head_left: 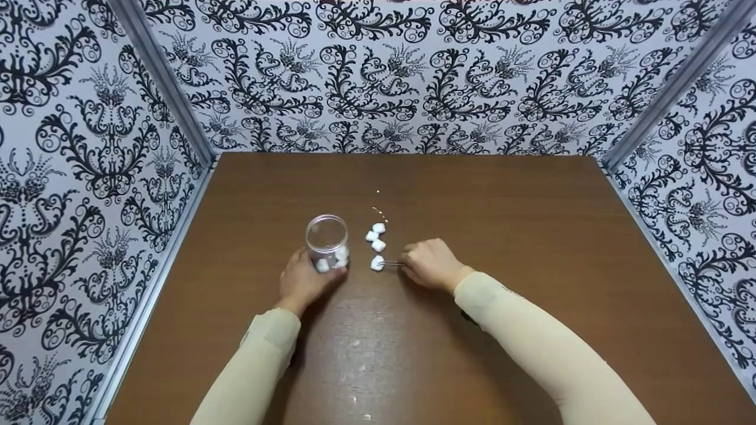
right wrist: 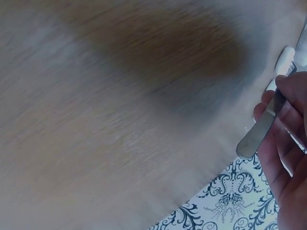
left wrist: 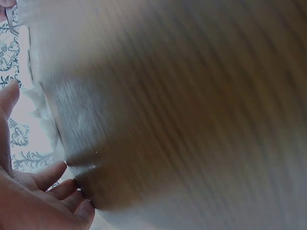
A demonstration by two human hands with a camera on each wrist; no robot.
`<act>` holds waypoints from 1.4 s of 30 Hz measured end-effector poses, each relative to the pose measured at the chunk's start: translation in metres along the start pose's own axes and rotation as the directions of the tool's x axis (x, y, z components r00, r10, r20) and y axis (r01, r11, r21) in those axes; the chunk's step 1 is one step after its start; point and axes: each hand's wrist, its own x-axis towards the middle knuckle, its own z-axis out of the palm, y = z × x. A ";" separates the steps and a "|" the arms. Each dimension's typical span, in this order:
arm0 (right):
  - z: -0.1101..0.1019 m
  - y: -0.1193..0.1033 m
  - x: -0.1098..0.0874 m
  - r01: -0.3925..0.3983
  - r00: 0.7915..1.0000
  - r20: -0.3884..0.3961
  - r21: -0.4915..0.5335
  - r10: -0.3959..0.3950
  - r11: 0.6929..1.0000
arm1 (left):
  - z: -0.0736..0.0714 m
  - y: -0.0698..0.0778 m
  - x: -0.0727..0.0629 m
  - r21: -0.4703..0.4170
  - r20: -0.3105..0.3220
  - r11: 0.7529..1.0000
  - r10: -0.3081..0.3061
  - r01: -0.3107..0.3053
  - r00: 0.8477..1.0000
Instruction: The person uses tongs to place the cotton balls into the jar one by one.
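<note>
My left hand (head_left: 302,278) holds a clear round jar (head_left: 326,236) low on its side, thumb and fingers about it. The jar stands upright with no lid on, and several white cotton balls (head_left: 341,254) lie at its bottom. In my right hand (head_left: 434,264) I pinch metal tweezers (right wrist: 259,134), their wide end sticking out behind my fingers. The tweezer tips reach a cotton ball (head_left: 377,263) on the table to the right of the jar. Just beyond it lie three more cotton balls (head_left: 378,245) close together.
Small pale specks (head_left: 380,211) trail over the brown table (head_left: 502,206) behind the cotton balls. Walls with a black-and-white scroll pattern (head_left: 378,77) rise at the back and both sides, with grey metal posts (head_left: 171,88) at the corners.
</note>
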 end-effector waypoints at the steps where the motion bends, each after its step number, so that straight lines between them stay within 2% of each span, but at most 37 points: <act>1: 0.000 0.000 0.000 -0.001 1.000 -0.004 0.005 0.001 1.000 | 0.000 0.000 0.000 0.003 -0.002 1.000 0.003 -0.003 1.000; 6: -0.002 0.003 -0.001 -0.008 1.000 -0.017 0.033 0.008 0.999 | 0.000 0.000 0.000 0.015 -0.014 1.000 0.003 -0.003 1.000; 15: -0.005 0.005 -0.003 -0.019 0.999 0.033 0.075 0.016 0.997 | 0.001 -0.002 0.000 0.018 -0.023 1.000 0.007 -0.007 1.000; 20: -0.003 0.003 -0.001 -0.015 0.999 0.036 0.065 0.012 0.998 | 0.001 -0.002 0.000 0.021 -0.015 1.000 0.002 -0.002 1.000; 28: 0.000 0.005 -0.004 -0.001 0.999 -0.033 0.053 0.003 0.999 | -0.002 0.004 -0.003 0.002 0.000 1.000 0.002 -0.002 1.000; 42: -0.013 0.024 -0.016 -0.009 0.997 -0.082 0.048 0.013 0.999 | -0.001 0.002 -0.001 0.003 -0.014 1.000 0.006 -0.006 1.000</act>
